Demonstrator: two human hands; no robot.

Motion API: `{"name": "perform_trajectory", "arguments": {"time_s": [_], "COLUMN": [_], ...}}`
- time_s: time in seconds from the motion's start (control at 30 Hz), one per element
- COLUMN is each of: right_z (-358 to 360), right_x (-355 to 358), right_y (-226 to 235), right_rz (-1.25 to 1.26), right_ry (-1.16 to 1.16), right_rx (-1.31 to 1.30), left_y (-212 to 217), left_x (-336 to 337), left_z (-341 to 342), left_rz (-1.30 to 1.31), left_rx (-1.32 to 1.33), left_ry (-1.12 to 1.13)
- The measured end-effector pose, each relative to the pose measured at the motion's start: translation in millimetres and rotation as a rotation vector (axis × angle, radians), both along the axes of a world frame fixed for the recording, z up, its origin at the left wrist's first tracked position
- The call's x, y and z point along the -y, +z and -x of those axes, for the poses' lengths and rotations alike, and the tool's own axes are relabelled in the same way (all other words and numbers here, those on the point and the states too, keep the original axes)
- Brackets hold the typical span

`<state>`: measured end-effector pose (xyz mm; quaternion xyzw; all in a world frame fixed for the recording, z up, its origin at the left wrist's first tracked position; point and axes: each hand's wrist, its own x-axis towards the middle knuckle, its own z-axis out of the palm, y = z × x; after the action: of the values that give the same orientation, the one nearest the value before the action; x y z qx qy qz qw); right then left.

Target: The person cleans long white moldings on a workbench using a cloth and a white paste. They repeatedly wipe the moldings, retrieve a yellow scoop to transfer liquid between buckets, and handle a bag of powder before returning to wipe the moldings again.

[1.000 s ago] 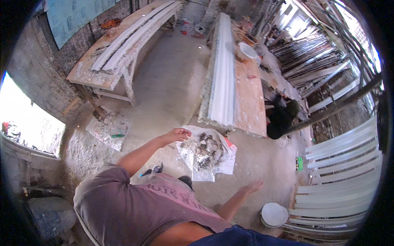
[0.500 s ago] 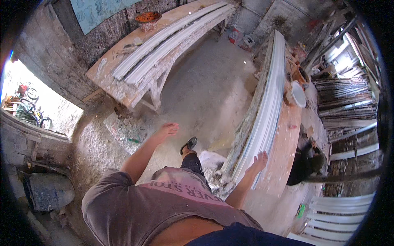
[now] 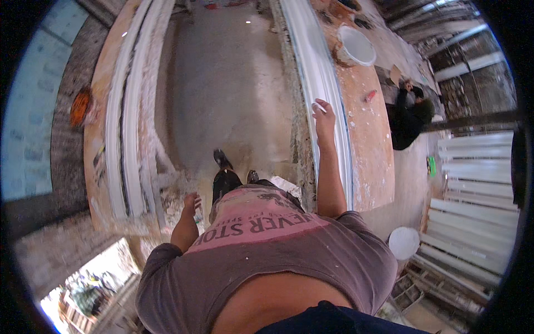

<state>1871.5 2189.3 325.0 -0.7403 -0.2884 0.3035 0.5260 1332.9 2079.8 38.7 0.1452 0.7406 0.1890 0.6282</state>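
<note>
My right hand reaches forward over the long white moulding on the right-hand bench. Its fingers are bent together around a small white stick, too small to make out further. Whether the hand touches the moulding, I cannot tell. Lower and to the left, my left hand hangs beside my body with its fingers apart and nothing in them. It is nearest the close end of the left bench, where long white mouldings lie side by side.
A concrete floor aisle runs between the benches. On the right bench are a white bucket and a small red object. A person in black is beyond it. An orange bowl sits at the left.
I have moved forward between the benches, and the view has turned to the right. My right hand has reached out over the moulding; my left hand has dropped closer to my body.
</note>
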Motion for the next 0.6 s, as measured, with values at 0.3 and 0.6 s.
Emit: {"name": "perform_trajectory", "arguments": {"time_s": [0.3, 0.6], "right_z": [-72, -177], "right_x": [-152, -282], "right_y": [-67, -91], "right_rz": [-0.188, -0.707], "right_ry": [-0.300, -0.756], "right_rx": [-0.580, -0.952], "left_y": [-68, -8], "left_x": [-265, -619], "left_z": [6, -109], "left_rz": [0.173, -0.302], "left_rx": [0.218, 0.071], "left_ry": [-0.278, -0.362]}}
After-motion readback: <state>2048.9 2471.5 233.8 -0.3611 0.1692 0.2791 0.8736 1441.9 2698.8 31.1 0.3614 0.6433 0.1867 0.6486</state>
